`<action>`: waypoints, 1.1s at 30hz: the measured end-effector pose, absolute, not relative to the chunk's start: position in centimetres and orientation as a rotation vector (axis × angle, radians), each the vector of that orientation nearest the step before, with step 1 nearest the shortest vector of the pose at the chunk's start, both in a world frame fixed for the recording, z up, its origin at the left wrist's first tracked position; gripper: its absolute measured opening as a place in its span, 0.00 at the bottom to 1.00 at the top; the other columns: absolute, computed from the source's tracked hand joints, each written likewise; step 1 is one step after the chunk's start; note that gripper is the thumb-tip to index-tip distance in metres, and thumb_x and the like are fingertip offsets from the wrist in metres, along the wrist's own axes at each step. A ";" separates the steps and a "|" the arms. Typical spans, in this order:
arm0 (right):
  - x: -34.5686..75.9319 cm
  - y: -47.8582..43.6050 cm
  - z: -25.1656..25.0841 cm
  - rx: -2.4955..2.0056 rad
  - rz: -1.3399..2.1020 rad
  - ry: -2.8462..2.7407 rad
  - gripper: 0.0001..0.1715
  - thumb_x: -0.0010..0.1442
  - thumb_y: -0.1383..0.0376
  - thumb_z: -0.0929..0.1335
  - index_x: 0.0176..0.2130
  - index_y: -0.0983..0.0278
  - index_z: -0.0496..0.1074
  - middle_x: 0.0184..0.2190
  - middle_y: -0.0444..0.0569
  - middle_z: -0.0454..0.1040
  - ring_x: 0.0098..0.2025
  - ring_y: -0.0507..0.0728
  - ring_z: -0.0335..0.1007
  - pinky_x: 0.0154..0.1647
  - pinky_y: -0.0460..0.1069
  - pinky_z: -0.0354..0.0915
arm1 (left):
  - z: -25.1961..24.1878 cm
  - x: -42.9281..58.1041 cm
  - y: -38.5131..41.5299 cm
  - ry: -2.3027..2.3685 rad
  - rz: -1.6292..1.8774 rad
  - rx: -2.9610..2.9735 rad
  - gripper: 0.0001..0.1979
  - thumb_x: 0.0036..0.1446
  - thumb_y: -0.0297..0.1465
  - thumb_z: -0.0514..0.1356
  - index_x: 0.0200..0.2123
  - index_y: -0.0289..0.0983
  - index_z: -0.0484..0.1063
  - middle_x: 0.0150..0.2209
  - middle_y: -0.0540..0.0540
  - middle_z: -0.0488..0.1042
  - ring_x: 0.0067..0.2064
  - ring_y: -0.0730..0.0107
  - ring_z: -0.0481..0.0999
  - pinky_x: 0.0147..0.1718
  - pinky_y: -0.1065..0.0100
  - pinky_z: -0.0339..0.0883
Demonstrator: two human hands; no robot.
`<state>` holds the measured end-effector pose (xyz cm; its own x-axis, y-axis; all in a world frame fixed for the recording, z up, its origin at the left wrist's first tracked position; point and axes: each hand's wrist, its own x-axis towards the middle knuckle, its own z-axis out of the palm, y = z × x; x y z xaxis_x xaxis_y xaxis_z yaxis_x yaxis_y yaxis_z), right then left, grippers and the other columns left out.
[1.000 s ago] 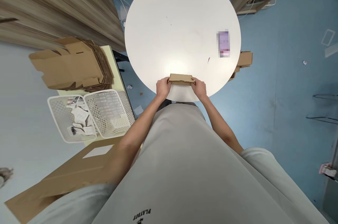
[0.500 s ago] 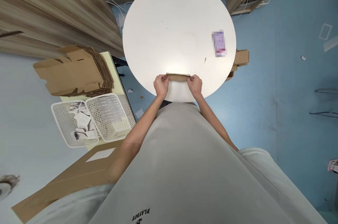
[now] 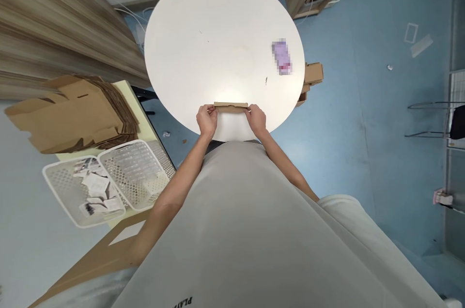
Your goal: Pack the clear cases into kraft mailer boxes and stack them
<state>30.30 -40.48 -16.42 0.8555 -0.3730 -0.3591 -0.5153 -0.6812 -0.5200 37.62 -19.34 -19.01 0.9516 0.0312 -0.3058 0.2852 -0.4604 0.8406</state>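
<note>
A small brown cardboard box [image 3: 231, 106] is held at the near edge of the round white table [image 3: 203, 56], seen as a narrow strip with a folded upper edge. At its left end, my left hand [image 3: 207, 120] is closed, with thumb and fingers pinching the cardboard. My right hand [image 3: 256, 119] grips the opposite end in the same way. How much of the box lies below the strip is hard to make out.
A blurred purple item [image 3: 282, 57] lies on the table's right side. To the left, a side table carries flattened cardboard boxes [image 3: 83, 109] and white baskets [image 3: 136, 172] with small contents. More brown boxes [image 3: 313, 73] sit beyond the table's right edge. A large carton [image 3: 98, 254] stands beside my left arm.
The view has shifted, so the table and hands appear farther left. The cardboard's upper edge now shows a folded flap with a small notch. Both hands keep their hold on its ends.
</note>
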 end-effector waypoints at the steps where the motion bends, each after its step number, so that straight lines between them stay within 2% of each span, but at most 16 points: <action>1: 30.3 -40.4 -16.4 -2.417 0.295 0.641 0.11 0.80 0.59 0.66 0.44 0.60 0.75 0.46 0.51 0.79 0.41 0.59 0.74 0.44 0.51 0.67 | -18.9 37.7 -19.3 0.220 -0.294 2.044 0.07 0.60 0.25 0.65 0.42 0.39 0.77 0.46 0.42 0.80 0.47 0.59 0.84 0.56 0.57 0.77; 7: 30.2 -40.1 -15.9 -2.446 0.328 0.665 0.13 0.82 0.58 0.64 0.45 0.59 0.74 0.47 0.50 0.78 0.41 0.58 0.73 0.45 0.51 0.67 | -18.4 38.0 -19.3 0.212 -0.280 2.084 0.06 0.60 0.26 0.65 0.41 0.40 0.77 0.44 0.45 0.79 0.46 0.61 0.83 0.57 0.58 0.78; 12: 30.3 -40.1 -15.1 -2.348 0.352 0.679 0.13 0.82 0.55 0.65 0.48 0.58 0.73 0.49 0.50 0.79 0.44 0.58 0.76 0.50 0.51 0.68 | -17.8 38.0 -19.3 0.181 -0.295 2.041 0.10 0.61 0.27 0.65 0.46 0.38 0.79 0.47 0.43 0.78 0.48 0.62 0.83 0.58 0.59 0.79; 15: 30.3 -39.9 -14.3 -2.274 0.302 0.680 0.18 0.80 0.47 0.66 0.50 0.58 0.74 0.54 0.51 0.80 0.47 0.58 0.78 0.52 0.52 0.70 | -17.2 37.9 -19.3 0.150 -0.285 2.001 0.13 0.63 0.29 0.66 0.51 0.37 0.80 0.52 0.41 0.78 0.51 0.61 0.83 0.59 0.60 0.79; 17: 30.2 -39.7 -13.8 -2.222 0.266 0.692 0.24 0.80 0.43 0.63 0.49 0.58 0.74 0.55 0.52 0.81 0.49 0.58 0.80 0.54 0.52 0.71 | -17.0 38.0 -19.3 0.151 -0.276 2.009 0.11 0.66 0.33 0.67 0.50 0.37 0.80 0.52 0.40 0.78 0.52 0.61 0.82 0.59 0.61 0.78; 21: 30.5 -39.8 -13.1 -2.142 0.258 0.778 0.32 0.83 0.44 0.56 0.39 0.58 0.75 0.46 0.50 0.84 0.50 0.59 0.82 0.52 0.50 0.72 | -17.2 38.5 -19.0 0.178 -0.271 2.082 0.15 0.74 0.42 0.61 0.43 0.38 0.82 0.45 0.41 0.81 0.51 0.60 0.81 0.60 0.61 0.75; 23: 30.8 -40.0 -13.1 -2.115 0.258 0.807 0.31 0.83 0.46 0.58 0.37 0.58 0.75 0.45 0.50 0.84 0.50 0.59 0.83 0.52 0.50 0.72 | -17.5 38.7 -18.8 0.179 -0.273 2.099 0.15 0.74 0.42 0.60 0.42 0.38 0.82 0.45 0.41 0.82 0.50 0.59 0.82 0.60 0.60 0.74; 29: 31.3 -40.5 -14.0 -2.027 0.236 0.850 0.15 0.77 0.57 0.67 0.41 0.60 0.78 0.48 0.50 0.87 0.50 0.59 0.84 0.55 0.51 0.73 | -17.9 38.8 -18.5 0.202 -0.318 2.080 0.11 0.68 0.36 0.64 0.46 0.37 0.84 0.51 0.39 0.84 0.48 0.60 0.84 0.55 0.62 0.77; 33: 31.2 -40.9 -14.7 -1.972 0.228 0.864 0.11 0.75 0.60 0.68 0.40 0.60 0.79 0.46 0.48 0.87 0.49 0.59 0.84 0.55 0.52 0.74 | -18.1 39.1 -18.5 0.275 -0.388 2.081 0.09 0.63 0.32 0.66 0.45 0.37 0.83 0.47 0.41 0.85 0.45 0.60 0.85 0.53 0.61 0.78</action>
